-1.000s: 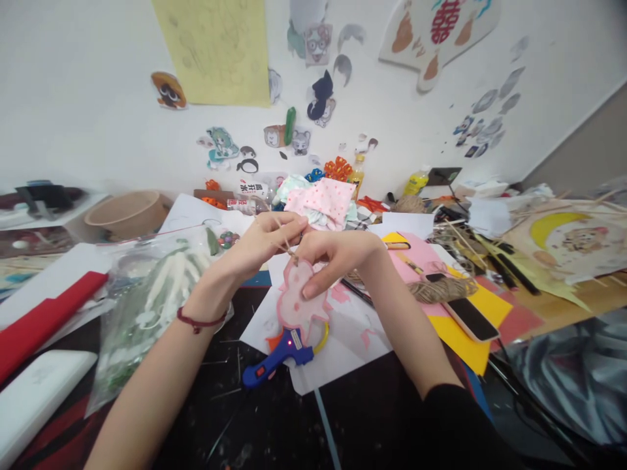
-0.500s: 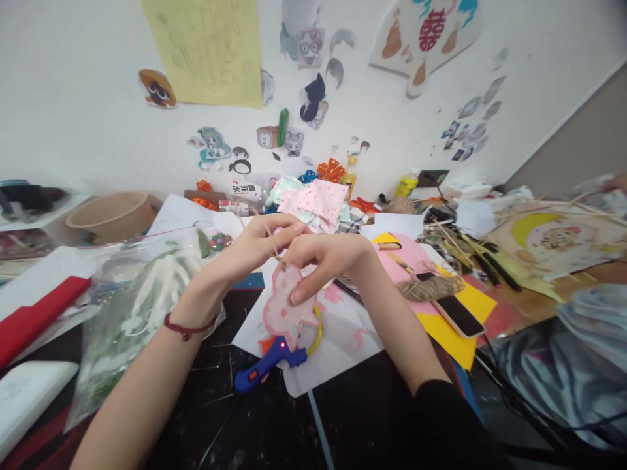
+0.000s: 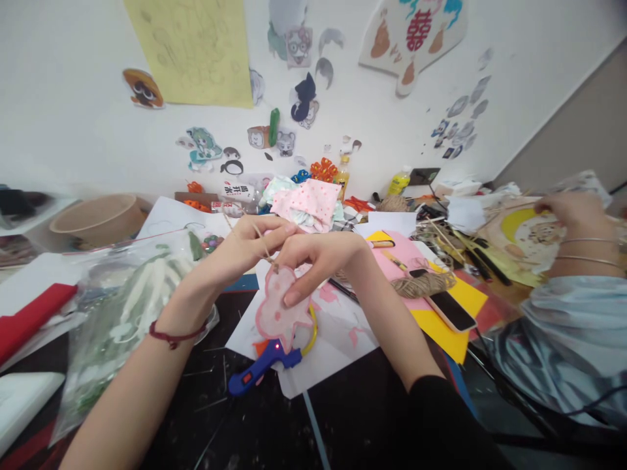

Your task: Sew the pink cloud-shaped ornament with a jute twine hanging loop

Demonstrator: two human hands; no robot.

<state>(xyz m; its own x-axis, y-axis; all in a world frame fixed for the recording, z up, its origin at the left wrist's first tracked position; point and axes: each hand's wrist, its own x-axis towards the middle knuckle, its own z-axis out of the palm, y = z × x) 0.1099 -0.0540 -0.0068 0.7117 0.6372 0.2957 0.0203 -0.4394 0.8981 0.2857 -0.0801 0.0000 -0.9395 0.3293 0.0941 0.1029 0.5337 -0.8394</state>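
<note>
My right hand (image 3: 326, 258) is closed on a flat, pale pink felt ornament (image 3: 275, 312) with a darker pink edge, its thumb pressed on the front. A thin twine loop (image 3: 263, 243) is tied at the ornament's top and runs up across my left hand (image 3: 240, 251). The left fingers are bent together against the right hand, their tips partly hidden behind it. Just beneath the ornament lies a blue glue gun (image 3: 259, 371) with a small red light, on white paper (image 3: 337, 339). A yellow curved piece (image 3: 312, 333) shows beside it.
A plastic bag (image 3: 132, 313) of white and green pieces lies left, near a red strip (image 3: 36, 323). To the right are a twine bundle (image 3: 424, 285) and a phone (image 3: 451, 311). Another person's hand (image 3: 575, 212) is over a moon-painted sheet (image 3: 516, 225). Cloth (image 3: 313, 201) is piled behind.
The view has shifted slightly, so most things sit further left. My hands keep the same hold on the ornament. Another person's arm has reached in at the right.
</note>
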